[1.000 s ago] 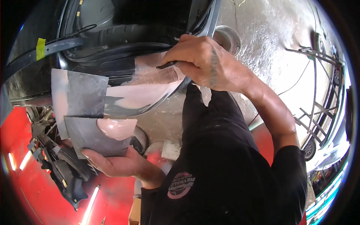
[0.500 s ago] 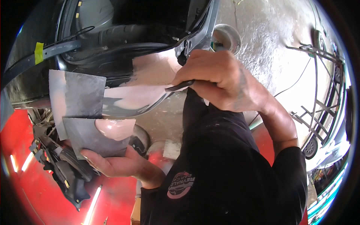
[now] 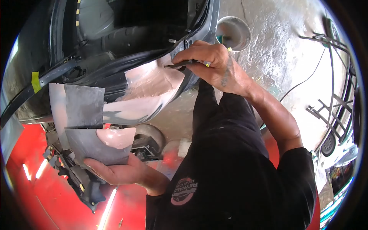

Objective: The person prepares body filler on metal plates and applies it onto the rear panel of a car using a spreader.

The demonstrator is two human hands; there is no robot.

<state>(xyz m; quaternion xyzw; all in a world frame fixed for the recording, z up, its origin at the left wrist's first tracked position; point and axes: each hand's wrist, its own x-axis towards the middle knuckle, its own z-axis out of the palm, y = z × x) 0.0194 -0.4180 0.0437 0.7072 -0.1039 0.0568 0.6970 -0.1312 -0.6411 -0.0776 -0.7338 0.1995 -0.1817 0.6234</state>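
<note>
My left hand (image 3: pixel 120 173) holds a flat grey mixing board (image 3: pixel 86 143) from below, its thumb along the near edge. On the board lies a glossy mound of pink body filler (image 3: pixel 117 138). My right hand (image 3: pixel 214 63) pinches a thin dark spreader (image 3: pixel 178 65) over the corner of the car body. The spreader's edge is at the upper right end of a pink filler patch (image 3: pixel 151 86), which looks wet and ridged. Below the patch, the car panel (image 3: pixel 132 109) is pale pink and grey. I cannot tell whether the spreader touches it.
A second grey sheet (image 3: pixel 84 105) stands just beyond the board. Yellow tape (image 3: pixel 35 82) marks a dark strip at the left. A bucket (image 3: pixel 234 34) sits on the wet concrete floor (image 3: pixel 276 42). Removed dark car parts (image 3: pixel 86 188) lie lower left; a metal frame (image 3: pixel 333 103) stands right.
My right hand has moved up and slightly left with the spreader, uncovering more of the pink patch. My left hand still holds the board; the view has shifted a little.
</note>
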